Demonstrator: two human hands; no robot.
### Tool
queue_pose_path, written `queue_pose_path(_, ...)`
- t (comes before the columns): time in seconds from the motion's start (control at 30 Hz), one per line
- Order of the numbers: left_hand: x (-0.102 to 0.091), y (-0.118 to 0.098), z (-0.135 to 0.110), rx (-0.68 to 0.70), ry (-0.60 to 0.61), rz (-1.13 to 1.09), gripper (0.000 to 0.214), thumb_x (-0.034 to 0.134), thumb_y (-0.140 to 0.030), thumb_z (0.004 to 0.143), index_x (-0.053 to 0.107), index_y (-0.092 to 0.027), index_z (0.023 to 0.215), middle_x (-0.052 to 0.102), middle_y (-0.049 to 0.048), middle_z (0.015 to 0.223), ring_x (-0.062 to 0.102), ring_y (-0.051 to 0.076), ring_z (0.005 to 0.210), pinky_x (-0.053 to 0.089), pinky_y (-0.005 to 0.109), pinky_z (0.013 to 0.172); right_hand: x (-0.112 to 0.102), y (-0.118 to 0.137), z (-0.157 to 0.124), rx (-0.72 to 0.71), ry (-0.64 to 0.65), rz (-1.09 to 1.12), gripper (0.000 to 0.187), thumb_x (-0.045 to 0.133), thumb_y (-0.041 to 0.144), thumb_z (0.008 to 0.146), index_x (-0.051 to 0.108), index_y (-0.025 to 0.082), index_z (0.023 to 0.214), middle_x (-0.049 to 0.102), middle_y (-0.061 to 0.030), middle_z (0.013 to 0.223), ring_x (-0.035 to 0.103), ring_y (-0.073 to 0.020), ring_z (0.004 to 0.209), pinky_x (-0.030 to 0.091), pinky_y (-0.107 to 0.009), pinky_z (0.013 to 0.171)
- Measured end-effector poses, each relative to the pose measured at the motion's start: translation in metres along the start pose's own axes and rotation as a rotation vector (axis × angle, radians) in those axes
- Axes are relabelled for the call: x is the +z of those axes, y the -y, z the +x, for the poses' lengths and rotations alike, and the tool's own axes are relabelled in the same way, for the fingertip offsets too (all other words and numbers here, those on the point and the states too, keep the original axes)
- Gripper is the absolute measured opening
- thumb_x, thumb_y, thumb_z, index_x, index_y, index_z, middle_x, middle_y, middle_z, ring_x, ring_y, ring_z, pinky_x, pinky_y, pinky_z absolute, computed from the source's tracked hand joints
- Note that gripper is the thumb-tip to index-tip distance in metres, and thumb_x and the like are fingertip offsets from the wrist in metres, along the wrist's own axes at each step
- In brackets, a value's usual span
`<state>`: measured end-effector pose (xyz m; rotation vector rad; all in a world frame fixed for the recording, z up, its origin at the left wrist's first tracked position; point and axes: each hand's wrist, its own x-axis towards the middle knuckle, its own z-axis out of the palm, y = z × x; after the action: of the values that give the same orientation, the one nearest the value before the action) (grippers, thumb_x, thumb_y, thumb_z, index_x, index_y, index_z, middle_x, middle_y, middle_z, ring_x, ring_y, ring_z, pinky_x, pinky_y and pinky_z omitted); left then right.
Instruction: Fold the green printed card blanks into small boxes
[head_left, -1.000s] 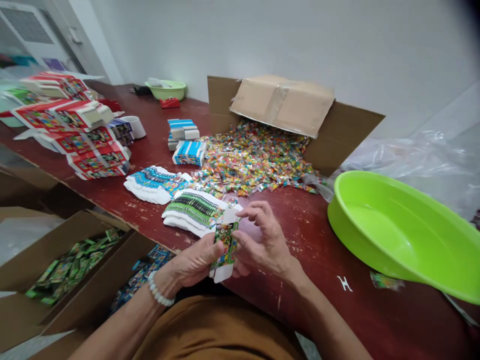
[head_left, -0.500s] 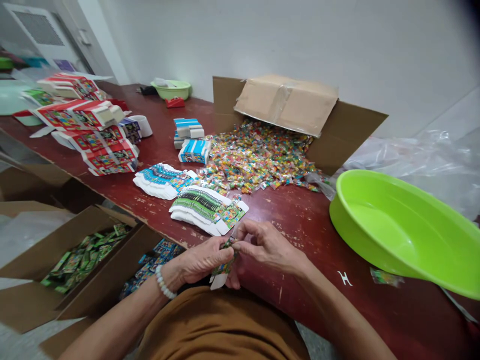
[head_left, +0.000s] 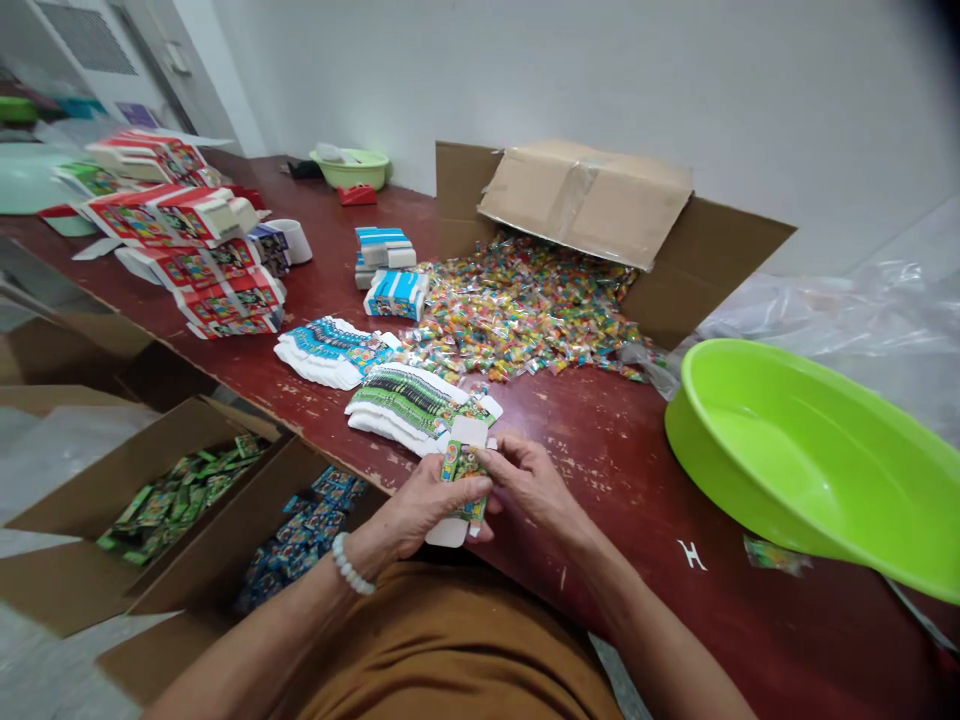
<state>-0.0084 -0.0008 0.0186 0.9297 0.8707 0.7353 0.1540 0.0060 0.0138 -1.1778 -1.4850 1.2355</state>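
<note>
My left hand [head_left: 421, 508] is closed around a small green printed carton [head_left: 466, 462], its thumb across the front. White end flaps stick out at the carton's top and bottom. My right hand [head_left: 534, 485] pinches the carton's upper right edge; its fingertips are partly hidden behind the carton. Just beyond my hands lies a fanned row of flat green cartons [head_left: 401, 405], with flat blue cartons [head_left: 330, 350] to its left. Behind them, a heap of wrapped candies [head_left: 525, 310] spills from a cardboard box [head_left: 581, 200] lying on its side.
A big lime-green basin [head_left: 780, 460] stands at the right, near a candy packet [head_left: 776, 553]. Red cartons [head_left: 180, 220] are stacked at the left, blue ones [head_left: 397, 293] mid-table. Below the table edge, floor boxes hold green cartons [head_left: 187, 490] and blue cartons [head_left: 307, 530].
The green carton has come up and turned its printed front and white top flap into view. My right hand has shifted from in front of it to its upper right edge.
</note>
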Motion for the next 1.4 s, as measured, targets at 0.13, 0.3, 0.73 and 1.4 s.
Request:
queue_pose_path(0.13, -0.005, 0.004, 0.002, 0.171, -0.138, 0.127, 0.037, 0.078, -0.038, 0.075, 0.063, -0.014, 0.099, 0.071, 0.0034, 0.088, 0.067, 0.016, 0.078, 0.055, 0.025, 0.073, -0.001, 0.004, 0.005, -0.01, -0.084, -0.08, 0.032, 0.061, 0.044, 0.084, 0.053, 0.02, 0.064, 0.049, 0.0031, 0.059, 0.045, -0.0126, 0.056, 0.035, -0.026, 0.055)
queue_pose_path(0.3, -0.005, 0.014, -0.003, 0.332, -0.339, 0.093, 0.069, 0.079, -0.031, 0.075, 0.038, -0.026, 0.131, 0.071, 0.0, 0.094, 0.071, 0.017, 0.076, 0.058, 0.029, 0.072, -0.001, 0.005, 0.008, -0.007, -0.115, -0.023, 0.022, 0.062, 0.042, 0.085, 0.061, 0.02, 0.09, 0.056, 0.0026, 0.068, 0.051, -0.0144, 0.065, 0.041, -0.026, 0.062)
queue_pose_path(0.73, -0.004, 0.002, -0.012, 0.268, -0.282, 0.101, 0.035, 0.073, -0.04, 0.08, 0.059, -0.023, 0.107, 0.068, -0.0025, 0.077, 0.062, 0.014, 0.064, 0.05, 0.022, 0.058, 0.011, -0.004, 0.007, 0.039, -0.114, 0.346, 0.03, 0.076, 0.044, 0.074, 0.062, 0.018, 0.079, 0.06, 0.0022, 0.073, 0.053, -0.0118, 0.066, 0.045, -0.025, 0.065)
queue_pose_path(1.4, 0.002, 0.001, -0.011, -0.08, -0.125, -0.292, 0.051, 0.056, -0.065, 0.086, 0.058, -0.015, 0.1, 0.07, 0.0041, 0.07, 0.065, 0.016, 0.047, 0.054, 0.027, 0.048, 0.004, 0.005, 0.012, -0.119, 0.039, 0.087, 0.025, 0.071, 0.044, 0.082, 0.07, 0.02, 0.081, 0.069, -0.0022, 0.077, 0.061, -0.0159, 0.071, 0.048, -0.029, 0.068)
